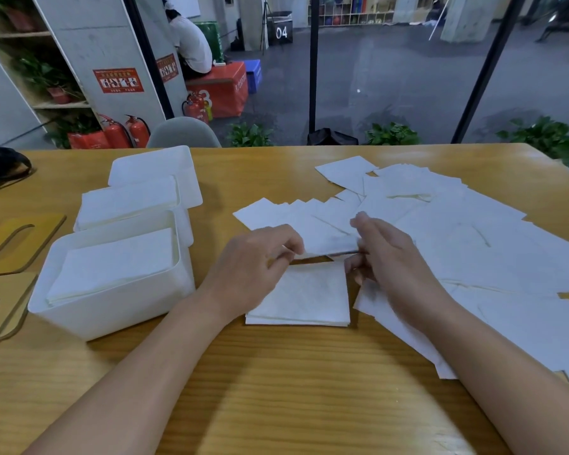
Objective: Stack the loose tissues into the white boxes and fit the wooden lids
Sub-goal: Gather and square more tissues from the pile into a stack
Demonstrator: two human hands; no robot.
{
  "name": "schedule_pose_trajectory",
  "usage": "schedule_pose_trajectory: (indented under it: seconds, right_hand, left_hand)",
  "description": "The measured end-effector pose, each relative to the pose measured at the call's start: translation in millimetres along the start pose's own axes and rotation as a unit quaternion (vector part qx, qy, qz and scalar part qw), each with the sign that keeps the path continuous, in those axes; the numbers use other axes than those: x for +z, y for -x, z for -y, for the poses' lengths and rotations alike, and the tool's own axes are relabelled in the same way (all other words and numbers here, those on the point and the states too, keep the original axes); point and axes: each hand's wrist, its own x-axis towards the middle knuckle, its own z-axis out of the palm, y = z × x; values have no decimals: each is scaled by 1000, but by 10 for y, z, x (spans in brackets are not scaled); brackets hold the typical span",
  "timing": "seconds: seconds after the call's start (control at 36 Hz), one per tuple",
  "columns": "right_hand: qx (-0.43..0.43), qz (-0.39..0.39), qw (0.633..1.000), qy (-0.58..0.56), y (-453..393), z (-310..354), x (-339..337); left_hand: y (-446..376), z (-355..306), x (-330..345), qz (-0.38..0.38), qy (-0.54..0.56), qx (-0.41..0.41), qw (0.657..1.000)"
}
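While both our hands work at the middle of the table, we hold one tissue by its near edge: the left hand has its fingers curled, pinching the left end, and the right hand pinches the right end the same way, with its remaining fingers bent loosely. Just below, towards six o'clock, sits our small squared stack, and we judge the held sheet is headed onto it.

From twelve round to four o'clock the loose tissues lie overlapped in a wide spread. At nine o'clock the near white box already holds a layer of tissue, with two more boxes behind it at ten to eleven. The wooden lids lie flat at the far left, unfitted.

We expect these sheets to be nearly weightless, limp and easy to crease or tear, so we would take them at opposite corners or edges. The stack looks best carried with fingers under and thumbs on top.
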Motion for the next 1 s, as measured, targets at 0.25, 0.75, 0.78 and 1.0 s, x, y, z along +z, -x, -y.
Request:
schedule_pose_trajectory:
  seconds: [0.25, 0.75, 0.78, 1.0]
  right_hand:
    - [-48, -7, 997, 62, -6, -93, -60]
    - [-148, -43, 983, 95, 67, 59, -17]
    - [-146, -39, 985, 87, 80, 69, -7]
    - [-106, 7, 982, 158, 73, 27, -62]
  left_hand:
    - [36, -85, -86, 35, 109, -12, 993]
    - [-64, 24, 70, -35, 176, -127, 976]
    - [-62, 33, 64, -40, 176, -127, 975]
    - [-24, 105, -56, 48, 148, -146, 977]
